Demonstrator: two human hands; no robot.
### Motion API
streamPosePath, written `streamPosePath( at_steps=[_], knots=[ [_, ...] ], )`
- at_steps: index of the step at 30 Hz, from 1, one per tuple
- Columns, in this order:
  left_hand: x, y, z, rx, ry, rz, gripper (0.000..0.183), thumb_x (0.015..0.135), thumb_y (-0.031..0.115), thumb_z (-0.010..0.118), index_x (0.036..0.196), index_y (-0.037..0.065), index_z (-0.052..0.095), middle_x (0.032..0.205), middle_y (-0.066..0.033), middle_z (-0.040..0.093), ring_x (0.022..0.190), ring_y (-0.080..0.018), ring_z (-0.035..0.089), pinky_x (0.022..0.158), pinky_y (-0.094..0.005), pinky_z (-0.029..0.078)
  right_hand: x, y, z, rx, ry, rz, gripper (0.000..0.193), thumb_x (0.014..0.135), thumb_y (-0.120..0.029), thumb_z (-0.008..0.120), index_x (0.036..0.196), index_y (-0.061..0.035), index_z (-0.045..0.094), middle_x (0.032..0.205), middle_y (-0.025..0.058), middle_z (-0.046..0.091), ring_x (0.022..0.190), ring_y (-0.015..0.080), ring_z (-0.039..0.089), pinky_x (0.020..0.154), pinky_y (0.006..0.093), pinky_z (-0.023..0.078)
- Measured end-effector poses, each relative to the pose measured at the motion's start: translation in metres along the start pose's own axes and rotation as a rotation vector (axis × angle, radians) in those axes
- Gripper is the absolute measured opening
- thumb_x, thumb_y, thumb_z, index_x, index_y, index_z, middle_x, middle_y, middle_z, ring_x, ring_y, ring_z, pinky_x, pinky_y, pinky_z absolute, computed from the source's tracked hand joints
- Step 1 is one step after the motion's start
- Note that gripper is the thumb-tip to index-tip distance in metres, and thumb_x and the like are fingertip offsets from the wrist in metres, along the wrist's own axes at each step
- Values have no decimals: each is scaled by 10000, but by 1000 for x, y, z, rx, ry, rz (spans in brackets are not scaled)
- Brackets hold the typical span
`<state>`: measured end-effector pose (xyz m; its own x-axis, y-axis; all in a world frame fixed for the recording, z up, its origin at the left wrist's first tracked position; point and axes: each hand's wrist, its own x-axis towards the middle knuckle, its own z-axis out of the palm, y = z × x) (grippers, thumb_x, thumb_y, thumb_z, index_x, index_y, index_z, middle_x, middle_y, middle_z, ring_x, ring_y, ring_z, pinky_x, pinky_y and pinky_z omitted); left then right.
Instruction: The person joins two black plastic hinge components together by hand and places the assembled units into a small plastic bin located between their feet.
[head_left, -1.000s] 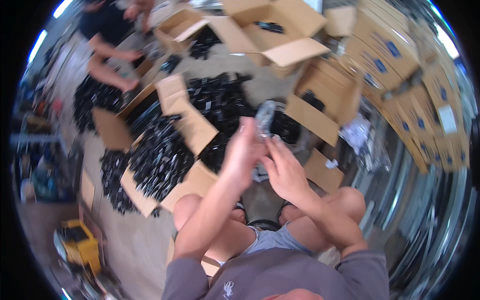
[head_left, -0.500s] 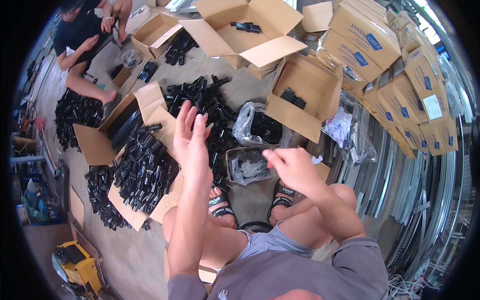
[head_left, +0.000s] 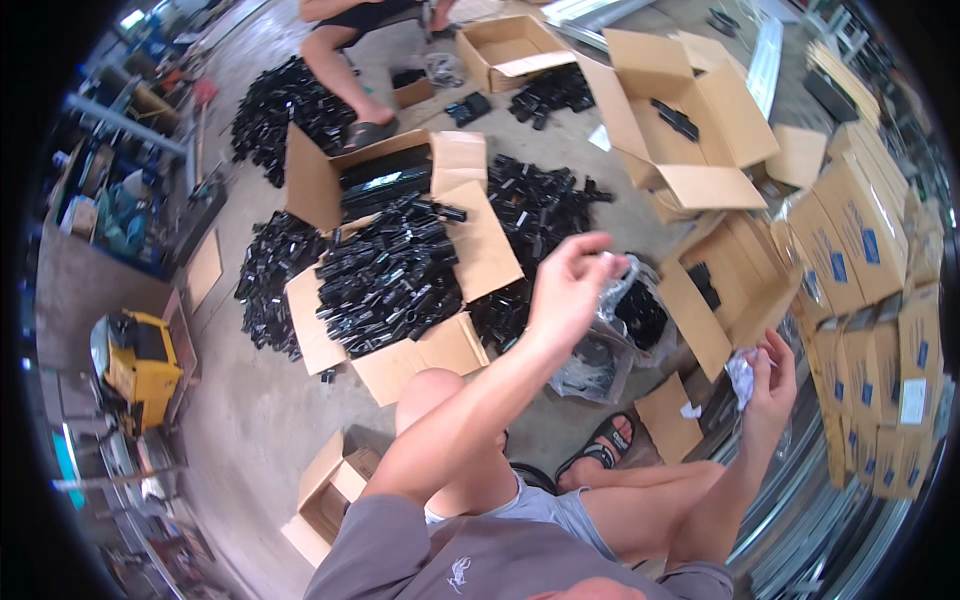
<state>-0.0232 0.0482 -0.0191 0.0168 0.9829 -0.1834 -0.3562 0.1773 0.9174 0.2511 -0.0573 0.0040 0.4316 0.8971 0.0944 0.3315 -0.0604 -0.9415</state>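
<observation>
My left hand (head_left: 566, 287) is raised in front of the clear plastic bag (head_left: 634, 275) that holds small black parts. Its fingers are curled and blurred, and whatever sits between them is too small to make out. My right hand (head_left: 772, 385) reaches to the right, fingers bent against a crumpled pale wad (head_left: 740, 374) beside the open box (head_left: 752, 322). Left of my left hand, black plastic connectors (head_left: 390, 275) spill from a big opened carton (head_left: 408, 372). Under my left hand's wrist stands a small box lined with plastic (head_left: 597, 368).
Another open carton (head_left: 690, 95) has a black piece inside. Stacked sealed cartons (head_left: 850, 240) and metal profiles (head_left: 830, 545) line the right. A co-worker's leg (head_left: 335, 70) shows beyond the black heaps (head_left: 295, 115). A yellow machine (head_left: 140, 370) stands at the left.
The view has swung right, shifting the scene leftward round my body. My left hand's fingers went from spread to curled. My right hand moved out to the crumpled pale wad.
</observation>
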Motion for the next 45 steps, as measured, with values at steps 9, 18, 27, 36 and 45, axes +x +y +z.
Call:
streamPosePath(
  at_steps=[9, 18, 27, 36, 45],
  knots=[
    [-16, 4, -6, 130, -280, -38, 277, 1034, 196, 555, 1101, -47, 671, 1040, -83, 716, 1004, -124, 659, 922, -271, 499, -25, -43, 13, -365, -146, -14, 383, 966, -131, 624, 1317, 15, 579, 1175, 151, 665, 1021, 215, 654, 895, 341, 508],
    [-46, 18, -11, 1120, -557, 427, 369, 920, 254, 655, 1237, 67, 635, 1040, -156, 708, 958, -345, 678, 812, -440, 532, -44, 26, 8, -807, -656, -49, 515, 899, -279, 678, 1314, 6, 568, 1137, 222, 677, 1018, 373, 666, 879, 410, 529],
    [-74, 61, -45, 1222, -1066, 129, 636, 930, 287, 657, 1481, 72, 425, 1371, -183, 577, 1181, -365, 590, 933, -417, 515, -52, 0, 49, -597, -869, -117, 509, 940, -344, 649, 1341, -48, 545, 1129, 215, 662, 989, 394, 654, 855, 439, 525],
    [13, 118, -198, 922, 321, 317, 453, 1014, 213, 577, 1422, 40, 482, 1134, -151, 716, 1057, -180, 667, 944, -305, 486, -43, 8, 48, -546, -905, -40, 483, 923, -301, 660, 1321, -45, 565, 1050, 181, 670, 972, 376, 651, 834, 442, 512],
    [125, 17, -211, 1229, 181, 297, 381, 925, 212, 673, 1276, 74, 619, 1108, -152, 724, 1000, -275, 706, 863, -371, 544, -16, 20, 79, -680, -949, 37, 519, 901, -277, 691, 1335, -29, 551, 1056, 176, 674, 980, 370, 639, 847, 434, 506]
  ],
)
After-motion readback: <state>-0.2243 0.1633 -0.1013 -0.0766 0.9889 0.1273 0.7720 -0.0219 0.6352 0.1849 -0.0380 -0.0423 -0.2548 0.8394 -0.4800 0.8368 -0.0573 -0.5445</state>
